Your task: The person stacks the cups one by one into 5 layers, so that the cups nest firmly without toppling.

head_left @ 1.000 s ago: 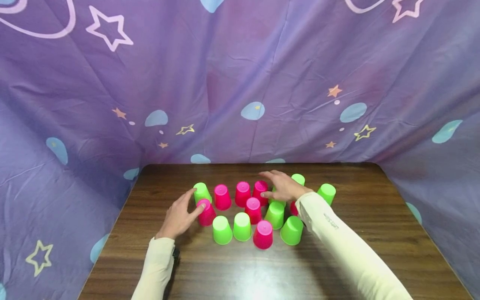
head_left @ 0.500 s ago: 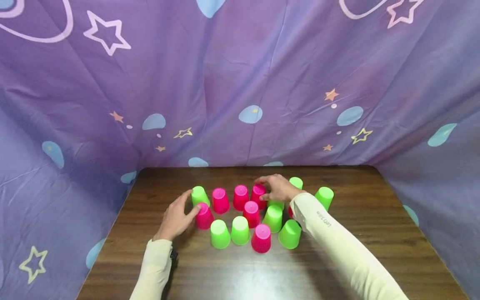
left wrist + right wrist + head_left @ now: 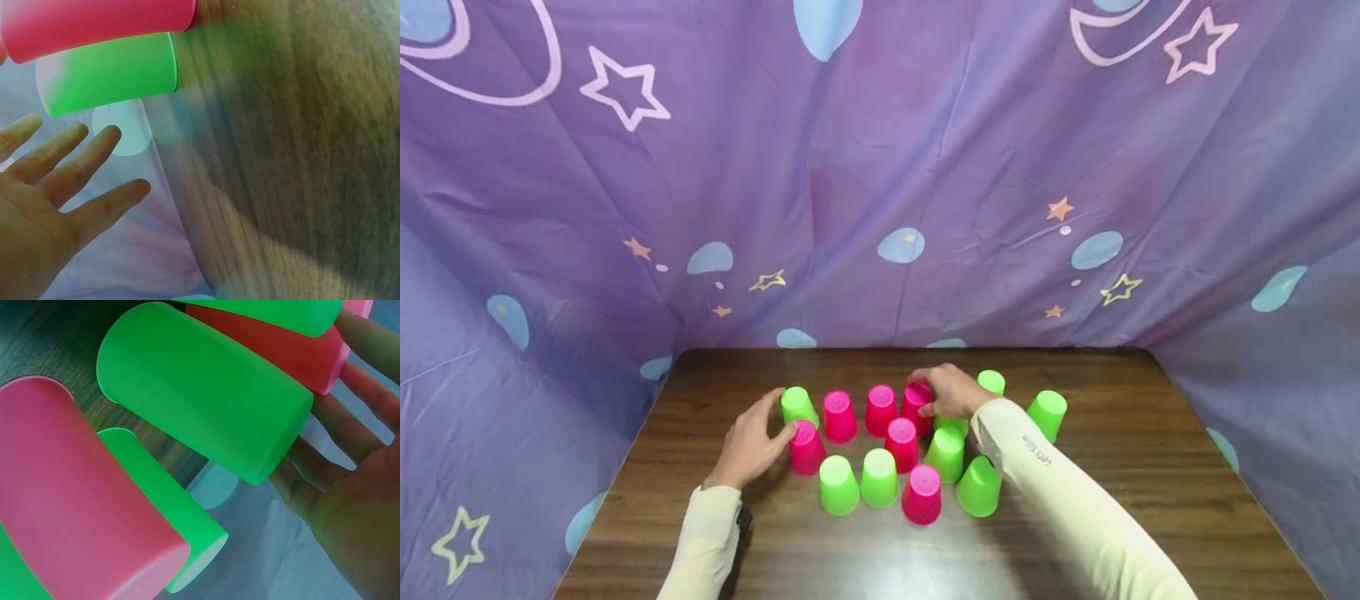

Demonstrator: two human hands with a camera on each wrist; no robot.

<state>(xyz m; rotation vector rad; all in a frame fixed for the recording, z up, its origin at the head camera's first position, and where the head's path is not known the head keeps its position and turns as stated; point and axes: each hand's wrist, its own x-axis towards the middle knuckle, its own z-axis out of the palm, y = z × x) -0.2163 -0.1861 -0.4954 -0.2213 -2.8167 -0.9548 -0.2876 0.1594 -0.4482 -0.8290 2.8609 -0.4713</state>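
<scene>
Pink cup [image 3: 912, 408] inverted on desk [image 3: 1150, 467], 8 o'clock of right grip [image 3: 953, 392], top end pinched between thumb and fingers. Left grip [image 3: 748, 442] spread, fingers uncurled: second pink cup [image 3: 808, 452] at 3 o'clock, green cup [image 3: 800, 407] at 2 o'clock.

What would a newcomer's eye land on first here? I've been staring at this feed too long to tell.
Probably the cluster of vivid pink and green cups, standing upside down mid-table on dark wood. Next, the two hands: the left beside the cluster's left end, the right at a back-row pink cup. Behind everything, the purple backdrop with stars fills the upper head view.
</scene>
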